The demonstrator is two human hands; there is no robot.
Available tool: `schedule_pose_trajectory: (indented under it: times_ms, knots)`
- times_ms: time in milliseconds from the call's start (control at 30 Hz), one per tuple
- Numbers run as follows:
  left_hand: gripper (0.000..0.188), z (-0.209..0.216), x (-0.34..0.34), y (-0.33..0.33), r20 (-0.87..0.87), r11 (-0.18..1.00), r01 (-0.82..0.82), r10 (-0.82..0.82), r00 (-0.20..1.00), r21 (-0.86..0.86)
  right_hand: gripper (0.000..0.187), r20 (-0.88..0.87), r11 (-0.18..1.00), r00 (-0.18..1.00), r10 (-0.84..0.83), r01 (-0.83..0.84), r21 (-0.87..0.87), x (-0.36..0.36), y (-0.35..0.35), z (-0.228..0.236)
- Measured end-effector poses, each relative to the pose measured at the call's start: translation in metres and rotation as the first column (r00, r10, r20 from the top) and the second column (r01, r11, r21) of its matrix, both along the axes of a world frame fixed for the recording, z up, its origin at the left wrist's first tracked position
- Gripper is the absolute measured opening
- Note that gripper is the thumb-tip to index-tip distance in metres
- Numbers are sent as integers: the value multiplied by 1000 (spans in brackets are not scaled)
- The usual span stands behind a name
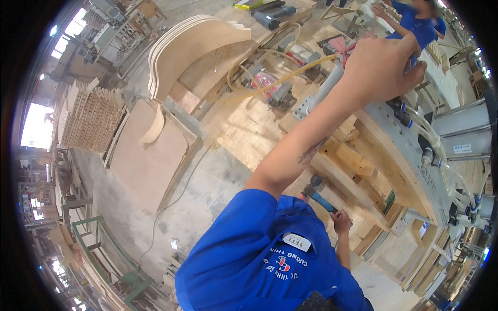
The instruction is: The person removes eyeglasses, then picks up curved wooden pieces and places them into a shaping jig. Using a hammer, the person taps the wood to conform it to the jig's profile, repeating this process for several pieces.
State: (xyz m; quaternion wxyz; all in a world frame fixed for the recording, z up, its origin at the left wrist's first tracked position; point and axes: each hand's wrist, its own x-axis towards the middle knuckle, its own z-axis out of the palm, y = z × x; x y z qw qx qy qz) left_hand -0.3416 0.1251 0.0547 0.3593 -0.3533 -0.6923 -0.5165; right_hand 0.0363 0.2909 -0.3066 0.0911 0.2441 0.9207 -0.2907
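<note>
My left hand [384, 67] is stretched out to the upper right, its fingers curled over the top edge of a grey metal press frame [410, 150]; what exactly it grips is hidden by the hand. Just left of it are a grey pneumatic cylinder [326, 89] and a yellow hose [290, 75]. My right hand [341, 220] is low, close to my blue shirt, and holds a hammer with a blue handle [317, 195] over curved wooden blocks [353, 176] clamped in the frame.
Another person in blue [417, 23] works at the top right. Clear hoses with blue fittings [441, 155] run along the frame. Nail guns and tools [272, 85] lie on a plywood bench. Curved plywood panels [192, 46], flat sheets [148, 155] and stacked slats [93, 116] stand left.
</note>
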Motion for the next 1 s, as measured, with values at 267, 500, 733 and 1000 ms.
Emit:
schedule_pose_trajectory:
  times_ms: [267,500,733,1000]
  knots:
    - [21,1,2,2,-29,1000,-19,19,999,17,33,81,1000,996,-27,27,8,0,-4,6]
    - [19,1,0,-1,-13,1000,2,-2,1000,26,39,85,998,995,-52,48,42,-6,0,9]
    - [15,3,0,-2,-13,1000,21,-20,1000,16,45,50,993,993,-110,107,44,-6,-2,7]
    - [14,9,10,-2,175,996,77,-68,982,-48,56,-16,983,987,-160,161,87,13,6,-11]
